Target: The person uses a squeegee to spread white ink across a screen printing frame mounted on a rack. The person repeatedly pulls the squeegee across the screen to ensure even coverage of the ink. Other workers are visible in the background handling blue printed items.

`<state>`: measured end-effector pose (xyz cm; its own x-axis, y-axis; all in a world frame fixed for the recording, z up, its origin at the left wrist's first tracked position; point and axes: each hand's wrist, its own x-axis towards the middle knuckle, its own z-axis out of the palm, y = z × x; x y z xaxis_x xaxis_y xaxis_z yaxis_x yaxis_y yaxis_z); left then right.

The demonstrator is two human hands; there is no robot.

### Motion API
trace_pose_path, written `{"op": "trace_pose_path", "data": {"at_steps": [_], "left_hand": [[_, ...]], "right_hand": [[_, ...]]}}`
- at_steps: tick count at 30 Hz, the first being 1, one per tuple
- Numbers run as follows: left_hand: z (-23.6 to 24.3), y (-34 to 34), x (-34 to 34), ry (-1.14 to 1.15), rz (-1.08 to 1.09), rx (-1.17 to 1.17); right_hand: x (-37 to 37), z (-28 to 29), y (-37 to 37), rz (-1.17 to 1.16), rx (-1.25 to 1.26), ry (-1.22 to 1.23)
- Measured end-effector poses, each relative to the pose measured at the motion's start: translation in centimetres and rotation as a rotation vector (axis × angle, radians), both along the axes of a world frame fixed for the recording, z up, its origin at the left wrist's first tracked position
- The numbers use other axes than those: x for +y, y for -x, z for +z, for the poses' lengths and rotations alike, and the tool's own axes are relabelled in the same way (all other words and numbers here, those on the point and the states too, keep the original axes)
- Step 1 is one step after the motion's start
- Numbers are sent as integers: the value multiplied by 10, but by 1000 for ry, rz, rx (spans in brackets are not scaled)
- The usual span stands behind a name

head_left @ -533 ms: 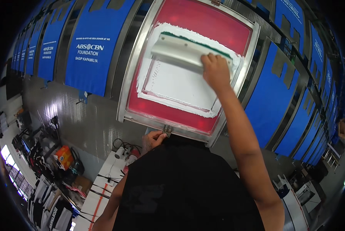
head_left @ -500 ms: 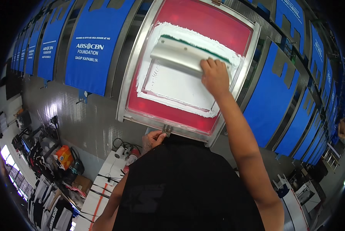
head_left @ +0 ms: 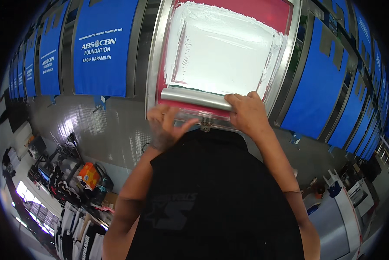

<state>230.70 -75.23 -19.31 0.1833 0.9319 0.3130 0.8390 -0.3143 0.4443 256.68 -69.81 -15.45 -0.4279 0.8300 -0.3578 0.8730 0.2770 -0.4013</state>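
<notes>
A metal-framed printing screen (head_left: 156,60) with red mesh (head_left: 268,13) lies in front of me, a broad layer of white ink (head_left: 225,54) spread over its middle. Across the near end of the ink rests a long silver squeegee (head_left: 194,98). My right hand (head_left: 250,113) grips the squeegee at its right end, fingers over the top. Slightly smeared by motion, my left hand (head_left: 165,125) hovers at the screen's near left corner, fingers apart and thumb stretched out, holding nothing. A small metal clamp (head_left: 205,125) sits at the middle of the near frame edge.
Blue fabric panels with white print (head_left: 100,69) lie on boards to the left, and more blue panels (head_left: 313,86) line the right. Below the left row stand cluttered shelves with an orange package (head_left: 88,175). A grey-topped table (head_left: 329,225) is at the lower right.
The squeegee came toward me with my right hand, from the screen's far part to its near end, leaving white ink behind it. My left hand let go of the clamp and rose leftward.
</notes>
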Motion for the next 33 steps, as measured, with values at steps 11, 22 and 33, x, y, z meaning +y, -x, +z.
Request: {"op": "trace_pose_path", "data": {"at_steps": [11,22,33], "left_hand": [[-29,32,51,280,-298,105],[-51,24,119,68,-305,110],[-27,29,173,218,-323,187]], "right_hand": [[-64,-38,-32,-455,-39,-324],[-8,-65,-39,-497,-108,-626],[52,-3,-48,-345,-157,-553]]}}
